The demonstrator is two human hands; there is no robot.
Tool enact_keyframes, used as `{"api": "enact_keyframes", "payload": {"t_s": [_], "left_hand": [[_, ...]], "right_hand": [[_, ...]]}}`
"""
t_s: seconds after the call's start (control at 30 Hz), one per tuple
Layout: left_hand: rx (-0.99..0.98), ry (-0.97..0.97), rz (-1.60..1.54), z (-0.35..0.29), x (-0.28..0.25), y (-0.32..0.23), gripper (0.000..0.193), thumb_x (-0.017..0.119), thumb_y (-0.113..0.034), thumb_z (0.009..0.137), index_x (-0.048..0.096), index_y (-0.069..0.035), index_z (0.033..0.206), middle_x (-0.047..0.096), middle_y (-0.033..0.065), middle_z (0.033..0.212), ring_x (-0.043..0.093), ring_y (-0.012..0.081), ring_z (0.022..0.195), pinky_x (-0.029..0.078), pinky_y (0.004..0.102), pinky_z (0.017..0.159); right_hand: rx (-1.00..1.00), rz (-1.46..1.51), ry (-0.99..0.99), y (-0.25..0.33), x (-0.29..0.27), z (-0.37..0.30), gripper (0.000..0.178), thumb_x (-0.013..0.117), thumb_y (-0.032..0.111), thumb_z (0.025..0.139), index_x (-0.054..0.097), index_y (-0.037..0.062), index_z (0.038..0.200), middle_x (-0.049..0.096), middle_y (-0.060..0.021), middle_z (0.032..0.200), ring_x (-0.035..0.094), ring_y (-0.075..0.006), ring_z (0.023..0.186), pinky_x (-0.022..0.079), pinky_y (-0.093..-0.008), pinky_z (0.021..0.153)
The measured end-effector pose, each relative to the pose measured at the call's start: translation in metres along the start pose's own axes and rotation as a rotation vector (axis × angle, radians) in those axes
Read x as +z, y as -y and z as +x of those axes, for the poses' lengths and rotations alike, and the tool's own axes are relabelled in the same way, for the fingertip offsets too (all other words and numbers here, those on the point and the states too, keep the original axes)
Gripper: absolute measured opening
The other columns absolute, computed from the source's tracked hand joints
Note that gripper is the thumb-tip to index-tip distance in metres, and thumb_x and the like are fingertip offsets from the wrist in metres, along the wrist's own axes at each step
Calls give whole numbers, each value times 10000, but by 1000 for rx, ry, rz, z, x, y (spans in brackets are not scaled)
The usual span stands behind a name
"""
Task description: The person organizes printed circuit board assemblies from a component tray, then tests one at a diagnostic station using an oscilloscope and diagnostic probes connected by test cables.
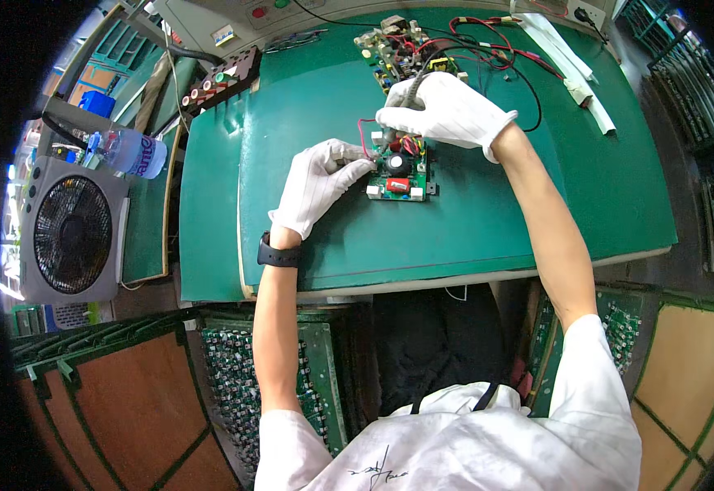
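Observation:
A small green circuit board [382, 189] lies on the table in front of me, carrying a round black part, a red block and white connectors. My left hand [320, 182], in a white glove, is at the board's left edge, thumb and fingers pinched around a thin red wire [362, 124] that loops up from them. Above the board's far side, my white-gloved right hand [435, 110] is closed on a grey corded tool [413, 94]. The tool's working end is mostly hidden by my fingers, so its kind is unclear.
Behind my right hand sits a pile of populated circuit boards [390, 49] with red and black cables [529, 102]. White strips [566, 61] lie at the far right of the green table [308, 262]. A dark rack [222, 82] stands far left, near a bottle [132, 153] and fan [72, 233].

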State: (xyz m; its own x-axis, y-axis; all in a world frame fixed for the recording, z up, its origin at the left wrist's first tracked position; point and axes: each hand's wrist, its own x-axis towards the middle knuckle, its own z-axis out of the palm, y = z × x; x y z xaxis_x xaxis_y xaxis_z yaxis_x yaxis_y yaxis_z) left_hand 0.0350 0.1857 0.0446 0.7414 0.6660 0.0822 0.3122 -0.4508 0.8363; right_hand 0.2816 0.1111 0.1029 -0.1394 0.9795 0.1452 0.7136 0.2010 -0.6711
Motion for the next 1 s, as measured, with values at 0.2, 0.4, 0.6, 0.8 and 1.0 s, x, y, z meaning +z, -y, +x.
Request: {"api": "enact_keyframes", "payload": {"t_s": [0.2,0.4,0.6,0.8,1.0], "left_hand": [[-17,-66,-94,6,-5,3,186,804,-184,897,763,-18,973,730,62,825,624,84,757,521,276,714],[41,-50,110,-4,-1,-15,140,809,-160,881,778,-43,952,747,98,886,685,146,798,546,307,731],[8,-36,-102,-11,8,-4,170,817,-185,882,777,-45,968,743,89,864,646,128,726,529,309,684],[135,-74,220,0,-3,-2,222,802,-251,875,756,-39,921,712,160,857,708,249,799,556,348,738],[-21,-34,-157,5,-4,14,175,786,-139,916,759,5,1012,743,51,887,630,75,798,525,265,742]], "right_hand": [[-70,30,-40,-6,4,12,385,632,424,968,743,55,956,683,-162,768,663,-263,705,500,-404,682],[-42,-155,-86,-11,15,-1,338,625,355,974,704,32,913,685,-178,767,660,-286,692,507,-413,679],[-25,144,-94,-2,17,-14,287,664,261,945,717,-13,883,721,-148,782,665,-219,680,515,-370,660],[43,136,-131,9,-1,-6,263,646,279,964,693,22,939,693,-99,833,645,-175,750,507,-338,708],[-293,194,-110,16,-7,-7,315,657,353,963,758,64,1040,748,-127,878,717,-250,792,550,-374,731]]}}
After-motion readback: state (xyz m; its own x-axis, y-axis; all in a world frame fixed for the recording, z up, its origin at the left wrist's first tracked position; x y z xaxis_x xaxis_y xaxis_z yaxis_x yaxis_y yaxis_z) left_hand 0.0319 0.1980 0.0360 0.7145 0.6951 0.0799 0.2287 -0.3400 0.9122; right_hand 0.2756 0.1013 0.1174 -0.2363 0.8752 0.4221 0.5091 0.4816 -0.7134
